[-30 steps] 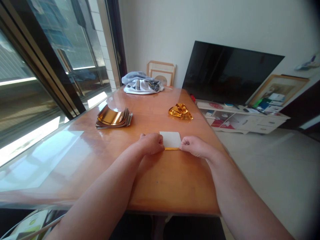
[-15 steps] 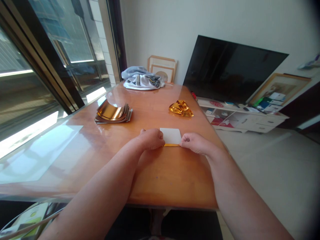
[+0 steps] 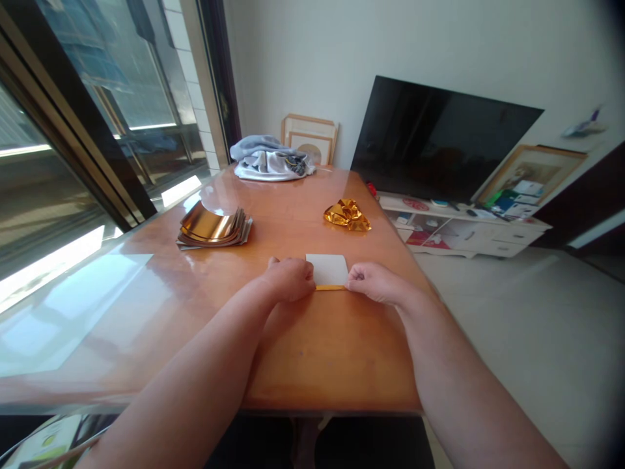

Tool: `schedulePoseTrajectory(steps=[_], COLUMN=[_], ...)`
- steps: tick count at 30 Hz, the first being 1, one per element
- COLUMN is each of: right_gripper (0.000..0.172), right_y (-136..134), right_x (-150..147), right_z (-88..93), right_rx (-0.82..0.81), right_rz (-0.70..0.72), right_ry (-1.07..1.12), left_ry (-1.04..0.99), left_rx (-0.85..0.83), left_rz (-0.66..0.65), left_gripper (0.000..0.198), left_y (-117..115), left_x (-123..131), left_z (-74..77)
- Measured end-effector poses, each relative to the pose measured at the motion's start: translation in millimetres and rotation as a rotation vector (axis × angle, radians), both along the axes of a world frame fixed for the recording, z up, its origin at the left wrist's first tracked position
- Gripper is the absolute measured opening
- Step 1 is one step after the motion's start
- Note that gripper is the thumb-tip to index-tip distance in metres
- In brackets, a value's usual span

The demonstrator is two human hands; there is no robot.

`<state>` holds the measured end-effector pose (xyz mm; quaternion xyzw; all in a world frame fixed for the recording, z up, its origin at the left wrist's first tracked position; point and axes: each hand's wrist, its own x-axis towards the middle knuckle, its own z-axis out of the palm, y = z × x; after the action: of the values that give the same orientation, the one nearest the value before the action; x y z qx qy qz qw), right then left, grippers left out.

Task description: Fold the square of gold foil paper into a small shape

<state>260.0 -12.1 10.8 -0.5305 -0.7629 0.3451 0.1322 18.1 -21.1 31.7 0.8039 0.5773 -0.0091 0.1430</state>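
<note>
Foil square (image 3: pixel 327 270), white side up with a gold strip along its near edge, lies flat on the wooden table (image 3: pixel 332 355) between both hands. The left hand (image 3: pixel 288 279), curled closed, presses against the square's left edge. The right hand (image 3: pixel 374 283), its fingers pinched together, grips the right edge just above the strip. Farther up the table sit a curved stack of foil sheets (image 3: pixel 213 228) and a crumpled gold foil (image 3: pixel 347 215).

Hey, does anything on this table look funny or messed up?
Yes, the gold foil past the hands is scrunched into a crumpled lump. It looks odd because the other foil sheets, to its left, sit together in a tidy stack.
</note>
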Motion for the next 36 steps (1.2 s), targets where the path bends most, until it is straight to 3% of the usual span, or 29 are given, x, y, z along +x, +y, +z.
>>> schedulePoseTrajectory(steps=[7, 13, 17, 24, 30, 36], right_gripper=[0.012, 0.011, 0.01, 0.012, 0.013, 0.008], right_y=[1, -1, -3, -2, -1, -1], right_x=[-1, -4, -6, -6, -7, -9], right_z=[1.3, 6.0, 7.8, 9.9, 5.9, 9.7], right_rx=[0.012, 0.023, 0.024, 0.015, 0.018, 0.107], right_rz=[-0.009, -0.056, -0.076, -0.077, -0.069, -0.1], right_ry=[-0.024, -0.013, -0.007, -0.015, -0.046, -0.165], left_ry=[-0.009, -0.065, -0.022, -0.033, -0.023, -0.021], left_rx=[0.143, 0.163, 0.149, 0.143, 0.148, 0.177], left_rz=[-0.089, -0.282, -0.358, -0.367, -0.34, -0.349], left_gripper=[0.016, 0.051, 0.049, 0.038, 0.037, 0.035], left_y=[-3, -5, -6, -6, -10, -11], left_x=[-2, -2, -1, -1, 2, 1], left_z=[-3.0, 1.9, 4.1, -0.3, 4.5, 3.8])
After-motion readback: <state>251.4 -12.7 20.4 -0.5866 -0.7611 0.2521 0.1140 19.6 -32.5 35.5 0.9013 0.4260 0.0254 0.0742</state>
